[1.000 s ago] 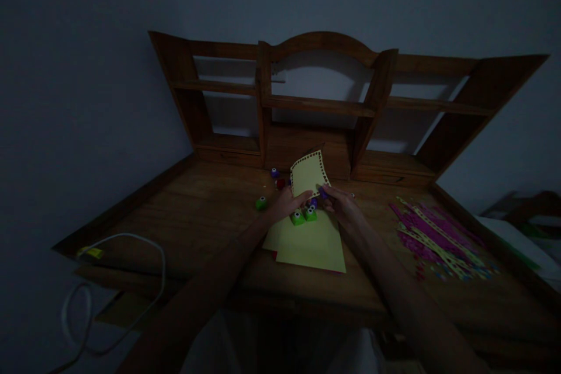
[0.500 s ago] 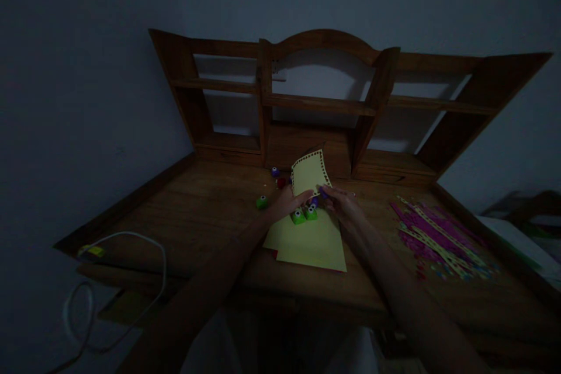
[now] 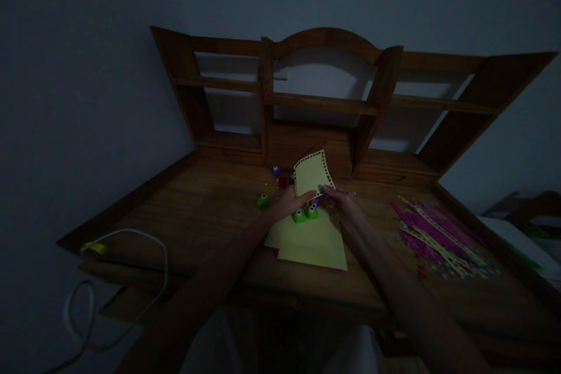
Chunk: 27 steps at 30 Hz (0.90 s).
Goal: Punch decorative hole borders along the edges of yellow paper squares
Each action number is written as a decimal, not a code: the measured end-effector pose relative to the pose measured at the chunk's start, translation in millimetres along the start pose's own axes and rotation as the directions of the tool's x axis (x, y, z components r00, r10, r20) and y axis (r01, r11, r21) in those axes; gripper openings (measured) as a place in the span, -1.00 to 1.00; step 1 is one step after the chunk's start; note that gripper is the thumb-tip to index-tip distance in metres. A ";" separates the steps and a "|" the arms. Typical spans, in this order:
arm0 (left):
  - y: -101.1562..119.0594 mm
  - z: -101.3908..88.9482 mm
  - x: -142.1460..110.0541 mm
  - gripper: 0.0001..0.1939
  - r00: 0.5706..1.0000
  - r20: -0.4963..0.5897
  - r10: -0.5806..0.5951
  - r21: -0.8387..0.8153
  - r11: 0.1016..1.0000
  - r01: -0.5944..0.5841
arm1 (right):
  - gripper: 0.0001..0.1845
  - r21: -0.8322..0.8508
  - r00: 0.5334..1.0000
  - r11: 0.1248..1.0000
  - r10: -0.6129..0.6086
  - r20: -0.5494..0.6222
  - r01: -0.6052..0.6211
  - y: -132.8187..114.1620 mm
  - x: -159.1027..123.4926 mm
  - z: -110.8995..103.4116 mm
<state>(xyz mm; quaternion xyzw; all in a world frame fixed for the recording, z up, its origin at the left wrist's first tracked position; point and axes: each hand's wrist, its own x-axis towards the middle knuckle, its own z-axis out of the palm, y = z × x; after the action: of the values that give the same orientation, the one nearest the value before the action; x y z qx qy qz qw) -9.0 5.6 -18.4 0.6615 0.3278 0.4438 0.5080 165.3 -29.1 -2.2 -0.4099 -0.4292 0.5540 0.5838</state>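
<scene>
A yellow sheet of paper point(image 3: 312, 174), with small holes punched along its top and side edges, is held up over the desk. My left hand point(image 3: 293, 201) is closed on its lower left part, thumb on top. In my right hand point(image 3: 344, 200) is a small purple craft punch point(image 3: 326, 191), pressed in the fingers at the paper's lower right corner. Just below the hands, two green craft punches point(image 3: 305, 214) with eye-like buttons rest on larger yellow sheets point(image 3: 313, 248). Another purple punch is partly hidden behind them.
Left of my hands sits a green punch point(image 3: 263, 201); a purple punch point(image 3: 276, 171) and a red punch point(image 3: 281, 182) lie farther back. Pink and yellow punched strips point(image 3: 432, 231) with small cut-outs cover the right side. A wooden shelf point(image 3: 319, 106) stands behind; a white cable point(image 3: 146, 235) hangs left.
Both hands keep the same hold on the paper and the punch. The whole view has shifted very slightly; nothing on the desk has visibly moved.
</scene>
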 end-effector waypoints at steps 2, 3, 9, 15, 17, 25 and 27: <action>0.9 0.1 0.4 -0.58 1.000 -0.003 0.002 -0.011 1.000 -0.002 | -0.73 0.001 1.000 1.000 -0.001 0.003 0.001 -0.5 -0.7 0.7; 1.1 0.1 0.6 -0.58 1.000 -0.007 0.000 -0.009 1.000 0.000 | -0.72 0.003 1.000 1.000 0.000 0.004 0.000 -0.7 -0.9 0.8; -1.0 0.1 1.8 -0.58 1.000 -0.014 0.012 -0.021 1.000 -0.012 | -0.73 0.018 1.000 1.000 0.011 0.004 -0.011 -0.9 0.2 0.0; -4.2 -1.9 3.7 -0.68 0.998 -0.057 -0.020 0.051 0.998 0.023 | -0.67 0.082 0.994 0.995 0.046 0.101 -0.055 -0.5 0.1 0.1; -6.9 -2.9 4.5 -0.69 0.998 -0.065 -0.013 0.078 0.997 0.018 | -0.67 0.099 0.994 0.994 0.041 0.100 -0.051 -0.1 0.5 -0.7; -16.0 -6.3 7.0 -0.65 0.998 -0.057 0.009 0.100 0.995 -0.003 | -0.66 0.146 0.999 0.989 0.031 -0.010 -0.029 -4.6 3.3 -7.5; -16.5 -7.2 7.5 -0.66 0.998 -0.063 0.020 0.101 0.995 -0.014 | -0.65 0.169 0.997 0.985 0.031 -0.076 -0.018 -6.7 2.8 -9.1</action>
<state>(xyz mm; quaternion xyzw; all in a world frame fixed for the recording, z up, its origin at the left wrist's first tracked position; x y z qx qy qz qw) -12.5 19.4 -31.7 0.6744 0.3599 0.4522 0.4596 176.0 -26.6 1.7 -0.3858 -0.3527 0.5788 0.6259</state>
